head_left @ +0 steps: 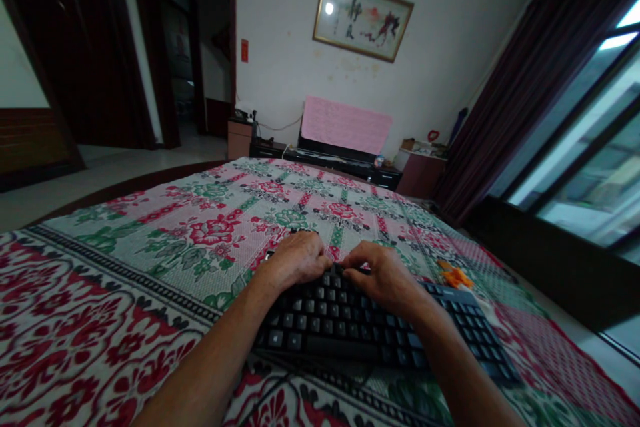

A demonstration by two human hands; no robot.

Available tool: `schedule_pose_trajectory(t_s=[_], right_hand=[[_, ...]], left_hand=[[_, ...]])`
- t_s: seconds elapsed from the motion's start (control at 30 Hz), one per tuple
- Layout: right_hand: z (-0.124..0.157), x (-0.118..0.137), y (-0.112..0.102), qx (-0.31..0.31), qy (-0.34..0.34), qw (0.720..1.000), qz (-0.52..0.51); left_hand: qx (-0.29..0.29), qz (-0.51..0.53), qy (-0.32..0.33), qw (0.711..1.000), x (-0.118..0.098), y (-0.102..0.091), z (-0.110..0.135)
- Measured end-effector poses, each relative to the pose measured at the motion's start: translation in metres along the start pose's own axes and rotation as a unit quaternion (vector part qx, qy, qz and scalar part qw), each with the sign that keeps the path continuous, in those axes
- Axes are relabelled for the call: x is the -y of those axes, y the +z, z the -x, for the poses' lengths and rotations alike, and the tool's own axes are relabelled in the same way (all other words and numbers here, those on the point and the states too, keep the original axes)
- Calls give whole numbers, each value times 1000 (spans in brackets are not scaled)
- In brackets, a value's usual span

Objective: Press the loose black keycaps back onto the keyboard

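A black keyboard [345, 347] lies on the patterned cloth in front of me, its space bar side toward me. My left hand [303, 257] is closed over the far left part, its fingertips together at the upper row of keys. From the other side my right hand [380, 273] reaches to the same spot, thumb and forefinger closed in a pinch. Both sets of fingertips almost meet at a small dark key [337, 268] near the far edge. Whatever they grip is too small and hidden to make out. The number pad [480, 330] shows beyond my right forearm.
Past the keyboard's right end lies a crumpled orange thing [456, 277]. A red, green and white flowered cloth [215, 233] covers the wide surface. Against the far wall stand low cabinets and a pink-covered panel [345, 123]. Dark curtains [525, 73] and windows are on the right.
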State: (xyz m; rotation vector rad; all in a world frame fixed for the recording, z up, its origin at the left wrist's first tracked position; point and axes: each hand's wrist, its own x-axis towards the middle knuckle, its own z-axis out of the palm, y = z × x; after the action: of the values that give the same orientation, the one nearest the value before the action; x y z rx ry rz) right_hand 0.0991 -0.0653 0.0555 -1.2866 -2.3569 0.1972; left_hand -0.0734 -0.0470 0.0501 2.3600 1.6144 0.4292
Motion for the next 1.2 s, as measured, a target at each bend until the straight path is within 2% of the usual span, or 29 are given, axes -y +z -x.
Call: schedule_pose_trajectory(t_s=[0.7,1.03,1.2], right_hand=[[1,-2,0,14,-4,999,33],[0,11,-1,27,10,995,95],[0,18,4,26,40,990,135]], left_hand=[[3,-2,15,1000,0,1,0],[9,1,18,1000,0,2,0],[6,8,8,1000,-1,2,-1]])
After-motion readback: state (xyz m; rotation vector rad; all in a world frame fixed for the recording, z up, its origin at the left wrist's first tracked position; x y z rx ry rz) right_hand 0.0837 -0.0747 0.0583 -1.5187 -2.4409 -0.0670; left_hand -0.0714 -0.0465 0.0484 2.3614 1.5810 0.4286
